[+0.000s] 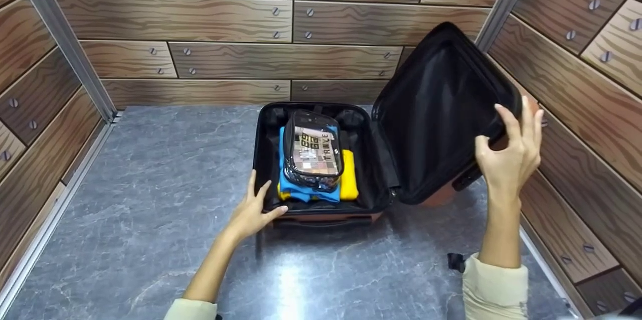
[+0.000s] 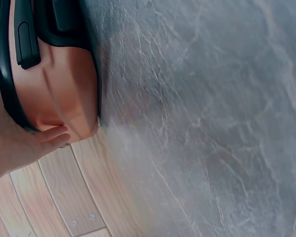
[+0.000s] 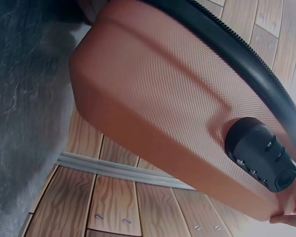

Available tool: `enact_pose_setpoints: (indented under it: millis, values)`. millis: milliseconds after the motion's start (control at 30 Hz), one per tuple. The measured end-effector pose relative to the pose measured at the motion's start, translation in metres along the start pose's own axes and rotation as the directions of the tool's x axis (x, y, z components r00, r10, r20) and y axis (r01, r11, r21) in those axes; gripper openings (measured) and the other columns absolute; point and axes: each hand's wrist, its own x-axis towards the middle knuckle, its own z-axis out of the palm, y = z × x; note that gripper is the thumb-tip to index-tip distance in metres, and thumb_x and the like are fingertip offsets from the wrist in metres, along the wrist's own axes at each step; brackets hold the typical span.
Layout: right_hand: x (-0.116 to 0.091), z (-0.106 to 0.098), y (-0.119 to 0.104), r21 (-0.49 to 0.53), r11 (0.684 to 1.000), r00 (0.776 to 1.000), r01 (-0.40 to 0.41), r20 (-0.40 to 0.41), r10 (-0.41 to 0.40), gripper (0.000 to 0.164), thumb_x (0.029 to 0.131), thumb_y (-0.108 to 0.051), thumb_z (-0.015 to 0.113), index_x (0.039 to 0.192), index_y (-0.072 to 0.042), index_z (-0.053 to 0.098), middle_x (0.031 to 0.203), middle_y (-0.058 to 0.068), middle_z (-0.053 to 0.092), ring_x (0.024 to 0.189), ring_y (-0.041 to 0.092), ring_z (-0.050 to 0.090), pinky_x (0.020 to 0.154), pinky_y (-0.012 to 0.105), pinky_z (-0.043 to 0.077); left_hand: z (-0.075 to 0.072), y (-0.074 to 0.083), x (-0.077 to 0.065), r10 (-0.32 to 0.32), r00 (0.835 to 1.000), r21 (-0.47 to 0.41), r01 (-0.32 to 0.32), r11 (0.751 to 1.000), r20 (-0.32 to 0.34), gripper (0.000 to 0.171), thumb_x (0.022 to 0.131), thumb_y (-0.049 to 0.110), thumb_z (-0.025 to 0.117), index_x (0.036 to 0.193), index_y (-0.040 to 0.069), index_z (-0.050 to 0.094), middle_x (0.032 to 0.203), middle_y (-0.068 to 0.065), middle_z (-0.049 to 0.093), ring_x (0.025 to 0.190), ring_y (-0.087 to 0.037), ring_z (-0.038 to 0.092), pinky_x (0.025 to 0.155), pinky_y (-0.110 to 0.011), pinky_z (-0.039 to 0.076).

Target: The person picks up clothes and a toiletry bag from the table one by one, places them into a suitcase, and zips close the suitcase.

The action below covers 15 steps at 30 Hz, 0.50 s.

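- The left hand [image 1: 253, 214] is spread wide, its fingers laid against the near corner of the suitcase [image 2: 76, 94].
- The lid [image 1: 441, 109] is held half-raised at its outer edge by the right hand [image 1: 511, 159].
- Near the right hand, a black lock [image 3: 260, 154] is seen on the lid's shell.
- Between the hands, a travel pouch [image 1: 316, 152] is stacked on blue cloth [image 1: 331, 197] and yellow cloth [image 1: 349, 174] inside the suitcase.
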Motion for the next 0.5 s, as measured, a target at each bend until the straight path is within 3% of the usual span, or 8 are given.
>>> enact_pose_setpoints:
  millis: [200,500]
  values:
    - [0.001,0.002,-0.013,-0.016,0.999,0.999,0.04,0.008,-0.04,0.05,0.064,-0.005,0.058,0.111,-0.022,0.067,0.136,-0.011,0.043,0.132,0.023,0.027,0.076,0.06,0.042,0.0,0.001,0.001,-0.001,1.0,-0.004,0.001,1.0,0.0,0.085,0.079,0.059,0.06,0.141,0.006,0.035,0.151,-0.014,-0.006,0.124,-0.047,0.029,0.089,-0.057,0.037]
    - [0.001,0.007,-0.028,-0.025,0.995,0.995,0.098,0.022,-0.097,0.051,0.065,-0.003,0.058,0.111,-0.022,0.067,0.137,-0.009,0.043,0.131,0.028,0.027,0.074,0.059,0.044,0.001,-0.001,-0.001,0.014,1.0,-0.005,-0.014,1.0,-0.013,0.085,0.079,0.058,0.06,0.14,0.005,0.036,0.151,-0.016,-0.004,0.123,-0.047,0.031,0.087,-0.056,0.039]
